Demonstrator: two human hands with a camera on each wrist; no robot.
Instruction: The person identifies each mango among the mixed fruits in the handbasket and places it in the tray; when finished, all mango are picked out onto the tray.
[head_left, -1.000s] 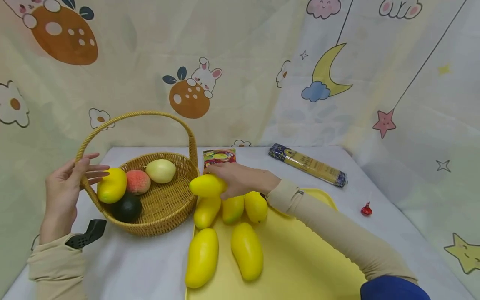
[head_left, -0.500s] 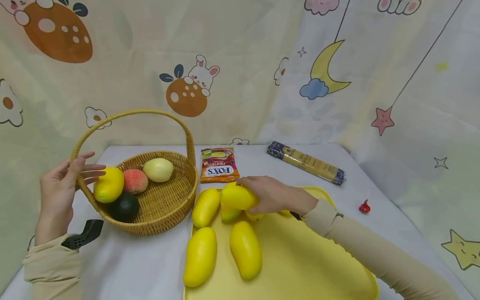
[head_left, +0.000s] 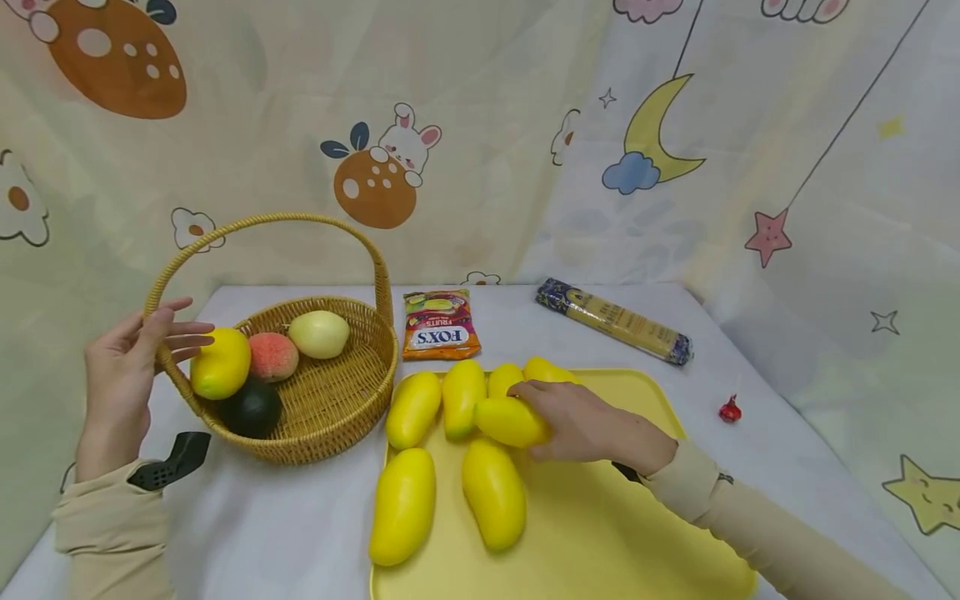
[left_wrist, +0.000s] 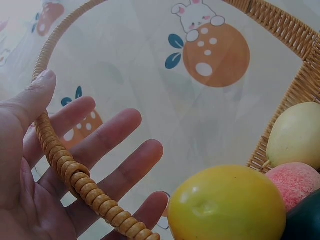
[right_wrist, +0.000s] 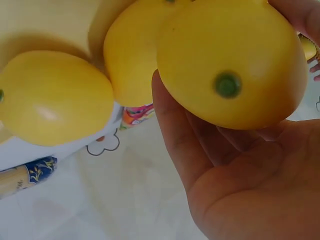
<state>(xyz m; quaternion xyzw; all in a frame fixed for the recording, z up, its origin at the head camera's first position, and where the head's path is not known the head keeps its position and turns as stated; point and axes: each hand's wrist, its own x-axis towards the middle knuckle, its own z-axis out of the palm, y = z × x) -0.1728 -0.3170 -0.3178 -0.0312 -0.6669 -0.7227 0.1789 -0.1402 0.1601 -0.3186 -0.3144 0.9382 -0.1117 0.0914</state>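
My right hand (head_left: 585,423) grips a yellow mango (head_left: 510,422) over the yellow tray (head_left: 607,525). In the right wrist view the thumb and fingers wrap its sides, and its green stem spot faces the camera. Several other mangoes (head_left: 401,507) lie at the tray's left and back. My left hand (head_left: 120,375) rests at the left side of the wicker basket's handle (left_wrist: 65,167), which crosses the palm while the fingers stay extended. Inside the basket (head_left: 330,442) are a yellow mango (head_left: 221,363), a pink peach (head_left: 273,357), a pale yellow-green fruit (head_left: 319,334) and a dark green, avocado-like fruit (head_left: 253,408).
A FOX'S fruit candy bag (head_left: 439,325) lies behind the tray. Farther right is a long gold and blue packet (head_left: 615,322), with a small red wrapped candy (head_left: 730,410) near the table's right side. A printed curtain (head_left: 495,150) hangs behind the white table (head_left: 247,533).
My right hand has carried the mango right and nearer from beside the basket's rim, uncovering the candy bag and the back mangoes. The left hand stays at the handle.
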